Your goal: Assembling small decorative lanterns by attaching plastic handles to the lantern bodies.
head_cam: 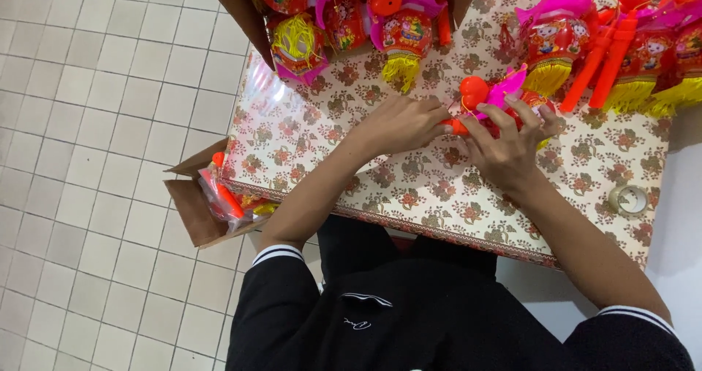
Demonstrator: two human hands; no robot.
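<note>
A red and pink toy lantern (491,94) with a red heart-shaped top lies on the flower-patterned table (314,151). My right hand (512,140) wraps around its body. My left hand (402,124) pinches the orange-red handle stick (455,126) where it meets the lantern. Both forearms reach in from the bottom, in black sleeves with white-striped cuffs.
An open cardboard box (241,5) at the table's far edge holds several similar lanterns with yellow tassels. More lanterns (621,49) lie at the far right. A tape roll (629,199) sits near the right edge. A small box (201,210) with red sticks stands on the tiled floor, left.
</note>
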